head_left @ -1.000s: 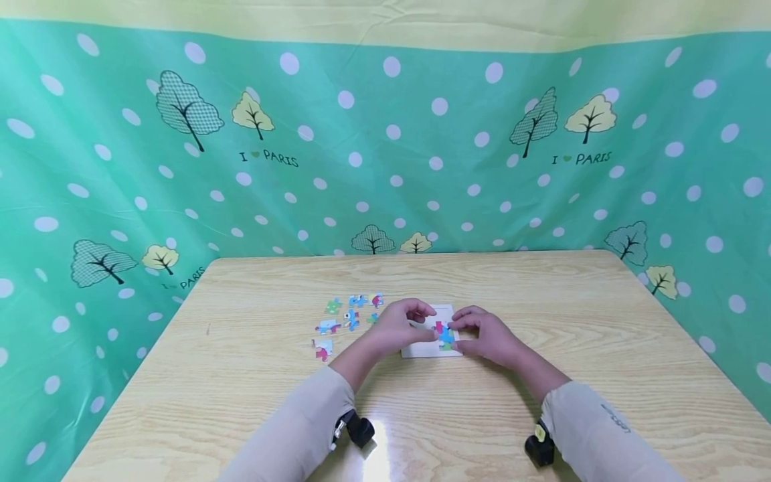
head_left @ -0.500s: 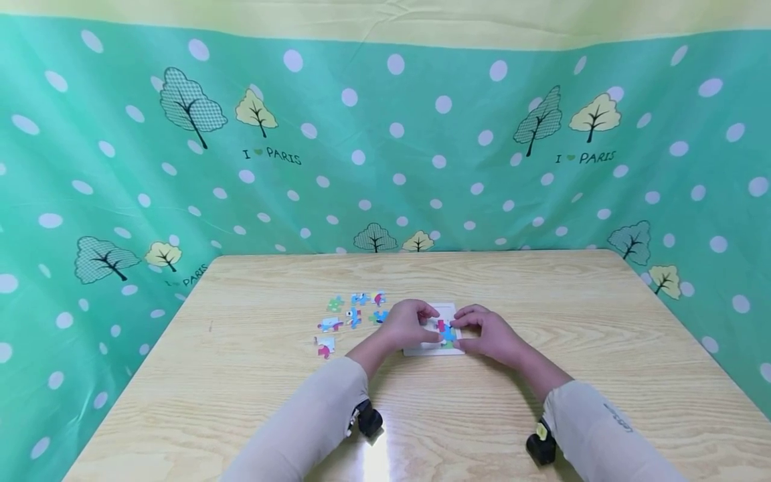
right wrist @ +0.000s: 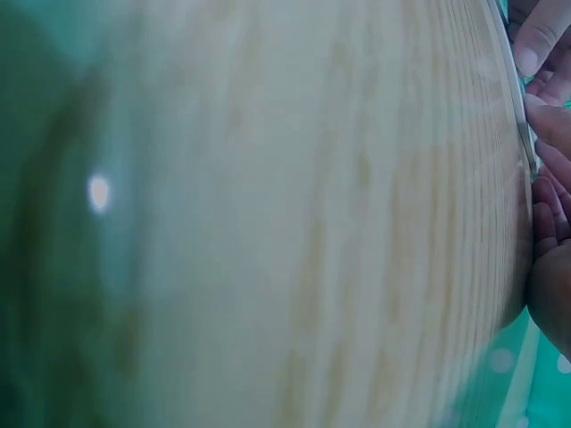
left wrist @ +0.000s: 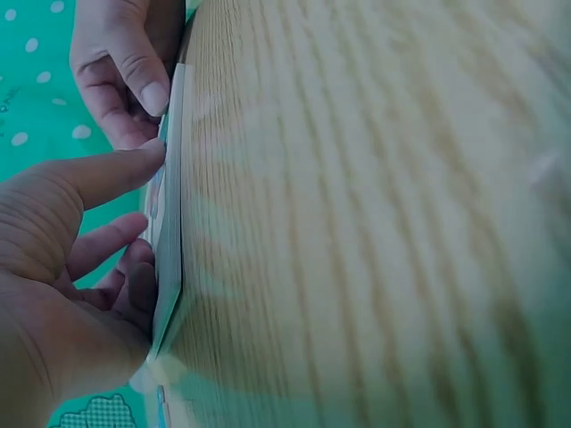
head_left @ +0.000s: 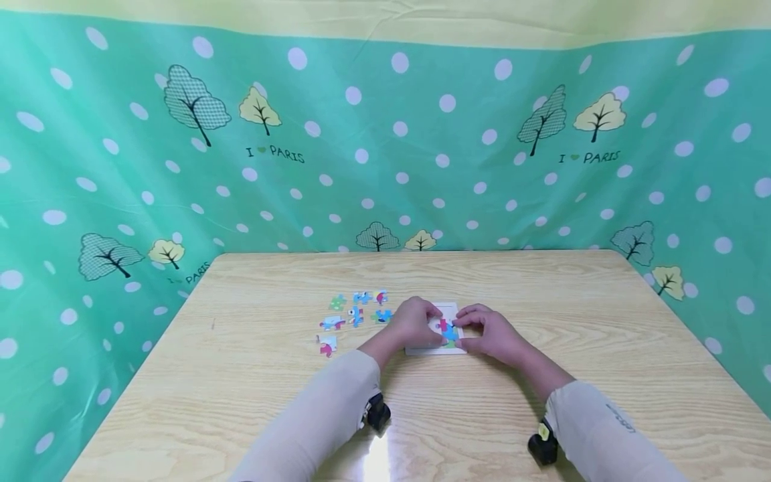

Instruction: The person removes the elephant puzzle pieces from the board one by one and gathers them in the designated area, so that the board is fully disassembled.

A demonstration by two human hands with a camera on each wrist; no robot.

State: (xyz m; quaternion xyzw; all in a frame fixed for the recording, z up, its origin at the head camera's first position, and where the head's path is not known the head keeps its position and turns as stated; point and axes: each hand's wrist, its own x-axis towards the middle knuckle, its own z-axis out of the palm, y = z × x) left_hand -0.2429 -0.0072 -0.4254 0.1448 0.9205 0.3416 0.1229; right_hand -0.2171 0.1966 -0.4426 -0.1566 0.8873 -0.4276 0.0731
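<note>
A small white puzzle tray lies on the table, with a few joined puzzle pieces in red, blue and green in its right part. My left hand covers the tray's left part. Its thumb reaches onto the lower edge of the pieces, fingers spread above the tray in the left wrist view. My right hand rests at the tray's right edge, its thumb and forefinger touching the side of the pieces. What lies beneath the left palm is hidden.
Left of the tray several loose puzzle pieces lie on the wooden table. One blue and green piece is close to my left hand. A green dotted curtain hangs behind the table.
My left hand has shifted slightly right, its thumb going further onto the joined pieces. The blue and green loose piece shows more fully. The right hand stays at the tray's edge.
</note>
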